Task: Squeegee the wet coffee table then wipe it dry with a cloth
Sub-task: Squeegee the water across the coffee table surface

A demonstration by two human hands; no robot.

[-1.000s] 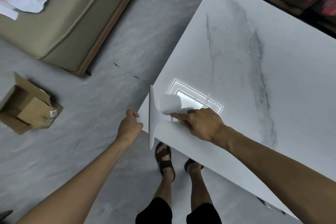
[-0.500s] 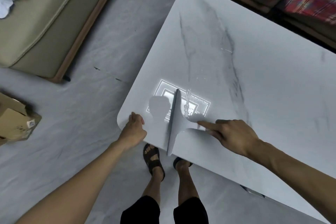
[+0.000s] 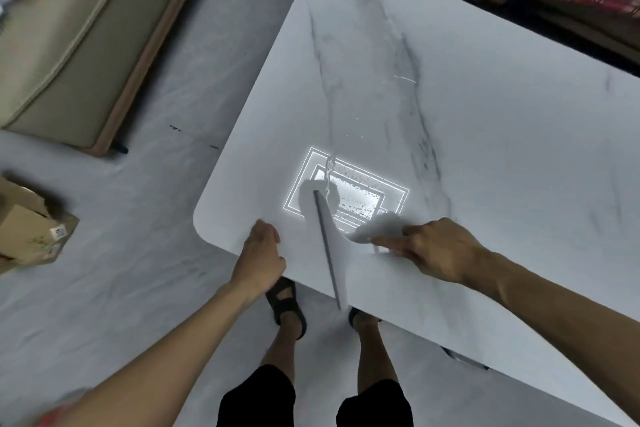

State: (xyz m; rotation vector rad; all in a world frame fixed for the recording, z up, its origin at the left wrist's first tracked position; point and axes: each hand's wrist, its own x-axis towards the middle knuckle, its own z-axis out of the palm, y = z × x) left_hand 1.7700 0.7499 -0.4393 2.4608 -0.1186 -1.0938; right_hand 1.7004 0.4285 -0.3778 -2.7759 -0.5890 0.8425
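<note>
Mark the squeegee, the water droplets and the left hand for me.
squeegee (image 3: 334, 253), head view, on the white body beside the grey blade strip.
water droplets (image 3: 360, 199), head view, on the middle of the beaded patch.
left hand (image 3: 260, 250), head view, on the back of the hand.

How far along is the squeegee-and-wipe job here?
Done: nothing clearly finished. In hand: the right hand holds the squeegee blade-down on the coffee table near its corner while the left hand grips its edge; water beads lie beside the blade. Left: the rest of the squeegeeing and the cloth wipe; no cloth shows on the table.
</note>
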